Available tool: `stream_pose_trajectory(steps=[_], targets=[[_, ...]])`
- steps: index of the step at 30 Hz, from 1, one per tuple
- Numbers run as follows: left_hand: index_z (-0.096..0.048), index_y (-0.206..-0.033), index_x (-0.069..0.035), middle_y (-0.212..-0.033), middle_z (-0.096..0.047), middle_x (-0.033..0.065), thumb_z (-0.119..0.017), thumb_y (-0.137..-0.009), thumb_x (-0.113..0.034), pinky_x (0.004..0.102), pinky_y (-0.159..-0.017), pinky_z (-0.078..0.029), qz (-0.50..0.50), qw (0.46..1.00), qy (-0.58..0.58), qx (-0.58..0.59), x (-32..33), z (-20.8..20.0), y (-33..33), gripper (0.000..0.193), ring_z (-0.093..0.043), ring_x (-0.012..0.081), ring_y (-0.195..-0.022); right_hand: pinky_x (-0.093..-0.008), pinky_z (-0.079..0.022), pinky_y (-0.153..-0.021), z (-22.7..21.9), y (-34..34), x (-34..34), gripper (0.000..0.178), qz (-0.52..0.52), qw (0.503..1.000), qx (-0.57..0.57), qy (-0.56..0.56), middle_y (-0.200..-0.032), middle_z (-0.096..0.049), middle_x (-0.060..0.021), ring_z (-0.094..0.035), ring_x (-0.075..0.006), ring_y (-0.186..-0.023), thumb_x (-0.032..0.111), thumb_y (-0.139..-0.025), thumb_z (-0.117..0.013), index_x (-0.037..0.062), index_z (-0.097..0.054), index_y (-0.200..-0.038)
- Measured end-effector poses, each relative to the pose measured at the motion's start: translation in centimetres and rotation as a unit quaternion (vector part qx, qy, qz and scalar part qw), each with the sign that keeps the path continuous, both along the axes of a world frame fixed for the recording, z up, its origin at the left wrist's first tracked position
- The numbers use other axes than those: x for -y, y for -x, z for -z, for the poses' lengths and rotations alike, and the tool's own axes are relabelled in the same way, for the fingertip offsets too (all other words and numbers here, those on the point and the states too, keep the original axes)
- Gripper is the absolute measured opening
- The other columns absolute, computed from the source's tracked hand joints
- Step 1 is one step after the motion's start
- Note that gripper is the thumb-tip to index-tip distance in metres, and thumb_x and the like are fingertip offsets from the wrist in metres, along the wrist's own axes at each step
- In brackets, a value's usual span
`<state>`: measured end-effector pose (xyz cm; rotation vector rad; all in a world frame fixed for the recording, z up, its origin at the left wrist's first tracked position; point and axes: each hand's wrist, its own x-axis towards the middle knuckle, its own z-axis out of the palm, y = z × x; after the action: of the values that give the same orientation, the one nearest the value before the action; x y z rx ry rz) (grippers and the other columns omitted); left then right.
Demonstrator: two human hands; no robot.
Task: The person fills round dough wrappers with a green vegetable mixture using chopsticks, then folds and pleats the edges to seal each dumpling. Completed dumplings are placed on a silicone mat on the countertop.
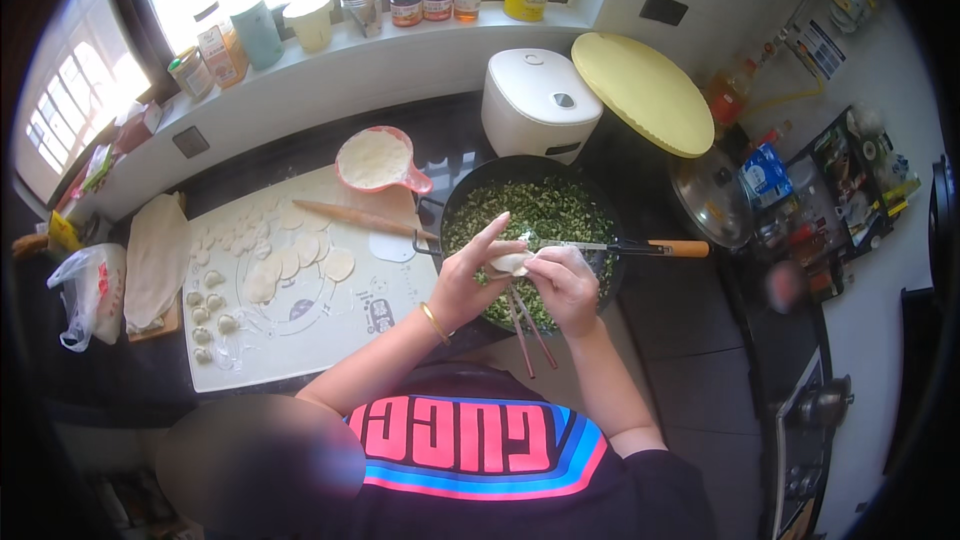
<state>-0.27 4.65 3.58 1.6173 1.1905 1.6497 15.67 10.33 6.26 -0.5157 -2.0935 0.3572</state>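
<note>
Over a black pan [452, 202] of chopped green filling [545, 198], both my hands come together at a pale dumpling [511, 262]. My left hand [468, 278] cradles it from the left, its fingers partly raised. On the other side, my right hand [566, 288] pinches the dough edge, with flour on its fingers. Below my hands, a pair of chopsticks [528, 338] sticks out over the pan's near rim. To the left, a pale pastry mat [270, 368] carries round dough wrappers [338, 264], a wooden rolling pin [350, 217] and several shaped dumplings [201, 335].
A pink bowl [419, 183] of flour stands behind the mat. Behind the pan are a white rice cooker [535, 105] and a yellow round board [640, 90]. A wooden-tipped handle [678, 249] juts right from the pan. A glass lid [710, 202] lies farther right.
</note>
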Motion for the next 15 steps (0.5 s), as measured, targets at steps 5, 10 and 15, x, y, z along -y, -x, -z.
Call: stream_pose_trajectory(steps=[5, 10, 15], targets=[[-0.035, -0.132, -0.003, -0.111, -0.058, 0.0153, -0.067, -0.076, 0.001, 0.0291, -0.085, -0.048, 0.157, 0.938, 0.100, 0.294, -0.5, 0.2, 0.1, 0.065, -0.058, 0.0175, -0.099, -0.0223, -0.043, -0.056, 0.5, 0.6, 0.8, 0.010, 0.023, 0.971, -0.076, 0.224, -0.080, -0.061, -0.0059, -0.055, -0.0088, -0.070, -0.004, -0.075, -0.066, -0.0001, -0.063, -0.084], [-0.048, -0.120, 0.002, -0.108, -0.059, 0.0109, -0.065, -0.078, -0.001, 0.0300, -0.088, -0.046, 0.180, 0.891, 0.179, 0.376, -0.6, 1.5, -0.1, 0.046, -0.057, 0.0151, -0.099, -0.0199, -0.041, -0.056, 1.9, 1.3, 0.6, 0.014, 0.031, 0.882, -0.168, 0.440, -0.079, -0.059, -0.0043, -0.053, -0.0077, -0.066, -0.001, -0.074, -0.068, -0.0004, -0.064, -0.087], [-0.047, -0.122, 0.002, -0.108, -0.059, 0.0098, -0.065, -0.078, 0.001, 0.0291, -0.087, -0.048, 0.188, 0.913, 0.179, 0.314, -0.8, 2.2, 0.3, 0.048, -0.056, 0.0141, -0.100, -0.0205, -0.042, -0.054, -0.1, 1.2, 0.2, 0.020, 0.027, 0.952, -0.002, 0.306, -0.081, -0.060, -0.0040, -0.054, -0.0075, -0.064, 0.000, -0.071, -0.069, -0.0002, -0.066, -0.091]])
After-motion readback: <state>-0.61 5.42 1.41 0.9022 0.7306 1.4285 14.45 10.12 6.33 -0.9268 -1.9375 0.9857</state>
